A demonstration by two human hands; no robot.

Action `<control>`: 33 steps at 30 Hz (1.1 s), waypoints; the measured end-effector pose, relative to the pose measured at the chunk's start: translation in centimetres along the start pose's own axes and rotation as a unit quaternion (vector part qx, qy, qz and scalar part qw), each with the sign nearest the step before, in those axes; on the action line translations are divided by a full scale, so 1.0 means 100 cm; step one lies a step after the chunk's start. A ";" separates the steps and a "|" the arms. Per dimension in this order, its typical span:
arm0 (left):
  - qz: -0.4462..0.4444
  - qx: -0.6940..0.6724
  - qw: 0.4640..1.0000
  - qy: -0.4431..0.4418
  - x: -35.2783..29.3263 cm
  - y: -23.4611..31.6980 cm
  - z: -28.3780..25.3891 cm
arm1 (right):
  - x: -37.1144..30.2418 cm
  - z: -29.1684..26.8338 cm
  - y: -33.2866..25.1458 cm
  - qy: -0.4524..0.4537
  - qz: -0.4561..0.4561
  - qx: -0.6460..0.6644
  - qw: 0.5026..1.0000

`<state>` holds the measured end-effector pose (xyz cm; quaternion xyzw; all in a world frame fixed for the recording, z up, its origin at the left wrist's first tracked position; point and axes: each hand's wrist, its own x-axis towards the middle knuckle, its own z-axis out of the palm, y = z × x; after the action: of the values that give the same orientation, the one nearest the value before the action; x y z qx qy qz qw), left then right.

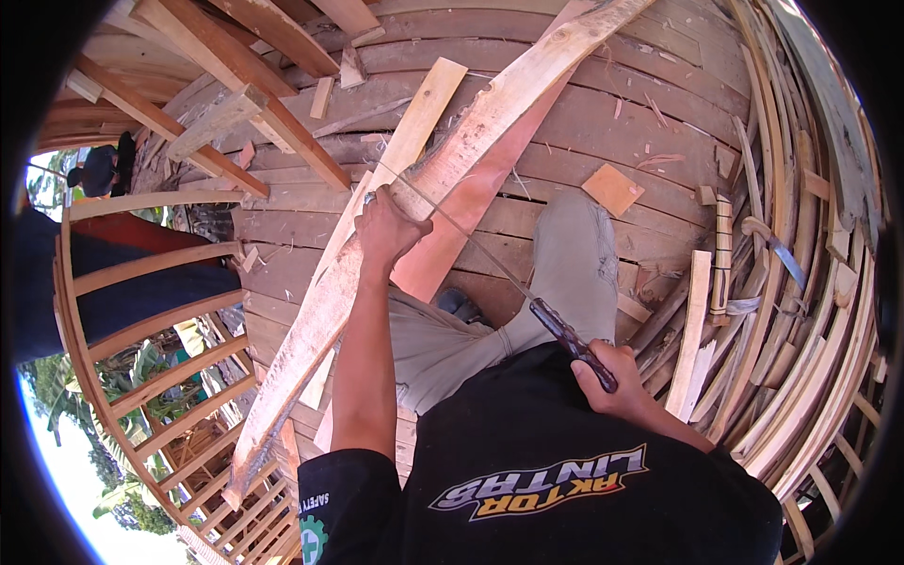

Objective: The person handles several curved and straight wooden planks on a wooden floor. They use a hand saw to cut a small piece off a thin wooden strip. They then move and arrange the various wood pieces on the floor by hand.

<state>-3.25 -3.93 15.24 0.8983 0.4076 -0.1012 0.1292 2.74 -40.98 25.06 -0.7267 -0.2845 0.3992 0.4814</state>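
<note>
Head view, left hand [388,234] clasping plank [494,127], right hand [612,379] gripping long-bladed tool [562,332] (dark handle)

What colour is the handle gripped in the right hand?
The handle is dark brown, nearly black, best seen in the head view.
</note>
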 end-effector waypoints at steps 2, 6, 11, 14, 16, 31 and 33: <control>0.001 -0.004 1.000 -0.003 0.002 0.006 -0.002 | 0.024 0.012 0.002 0.026 -0.025 0.010 0.999; 0.030 -0.010 0.999 0.016 0.007 0.011 -0.004 | 0.103 0.043 -0.013 0.073 -0.070 -0.005 0.995; -0.005 -0.002 1.000 -0.026 0.003 0.001 -0.011 | -0.010 -0.008 0.003 0.008 0.007 -0.011 1.000; -0.001 -0.008 1.000 -0.018 0.004 0.007 -0.006 | -0.004 0.001 0.004 0.026 -0.006 0.005 1.000; 0.015 -0.022 1.000 -0.012 0.008 0.011 -0.007 | 0.061 0.028 0.003 0.060 -0.051 0.000 0.997; 0.038 -0.003 0.999 0.033 0.007 0.028 -0.005 | 0.134 0.048 -0.003 0.114 -0.133 0.008 0.984; 0.019 0.000 1.000 0.015 0.007 0.028 -0.007 | 0.124 0.043 -0.003 0.083 -0.090 0.009 0.992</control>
<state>-0.64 -4.97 16.09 0.9075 0.3920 -0.0852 0.1248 5.47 -28.96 20.65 -0.7244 -0.3036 0.2951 0.5441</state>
